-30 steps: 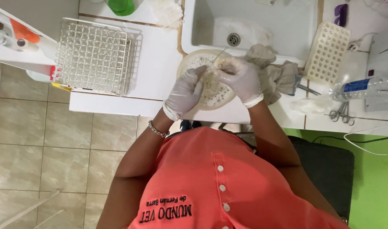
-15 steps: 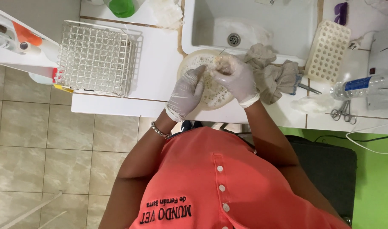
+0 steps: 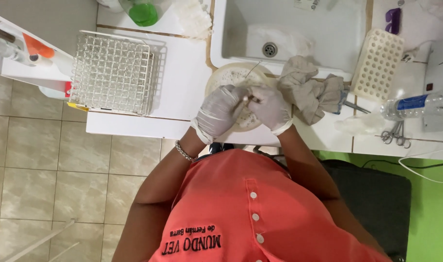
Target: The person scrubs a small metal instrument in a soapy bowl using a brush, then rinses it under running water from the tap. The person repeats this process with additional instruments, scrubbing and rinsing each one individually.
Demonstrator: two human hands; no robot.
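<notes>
Gloved hands, left (image 3: 217, 112) and right (image 3: 271, 107), pinch a thin rod (image 3: 251, 73) over a speckled round dish (image 3: 233, 77).

A white tiled counter (image 3: 182, 87) runs across the upper half of the frame, with a white sink (image 3: 289, 29) set into it at upper centre. On it lie a wire rack (image 3: 112, 73) at left, a round speckled dish (image 3: 238, 82) at centre and a crumpled grey cloth (image 3: 311, 92) beside it. Toward the right sit a cream perforated tube rack (image 3: 376, 65), a clear plastic bottle (image 3: 418, 106) lying on its side and metal scissors (image 3: 393, 136).
</notes>
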